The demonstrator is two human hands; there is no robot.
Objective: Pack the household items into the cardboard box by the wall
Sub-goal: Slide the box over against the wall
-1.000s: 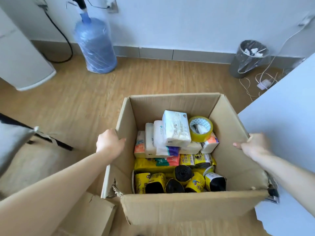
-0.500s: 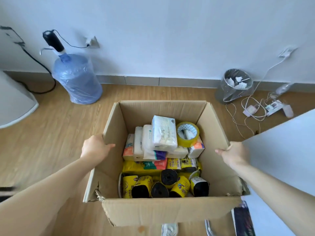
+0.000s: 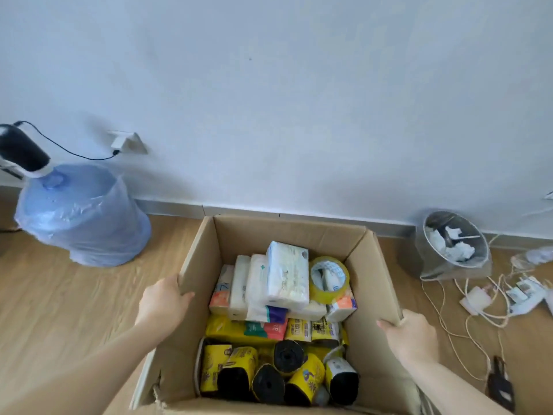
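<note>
The open cardboard box (image 3: 287, 235) stands on the wooden floor with its far side close to the white wall. My left hand (image 3: 161, 304) grips its left wall at the rim. My right hand (image 3: 411, 336) grips the right wall at the rim. Inside lie white tissue packs (image 3: 287, 275), a roll of yellow tape (image 3: 329, 278), a yellow pack (image 3: 230, 327) and several yellow-wrapped black bag rolls (image 3: 278, 375) at the near end.
A blue water bottle with a pump (image 3: 80, 217) stands at the left by the wall. A lined waste bin (image 3: 454, 247) stands right of the box. Chargers and cables (image 3: 493, 298) lie on the floor at the far right, with a dark object (image 3: 499, 381) nearer me.
The box has moved forward across the floor to the wall, both hands holding its sides throughout. The white surface on the right and the grey item on the left have left the view.
</note>
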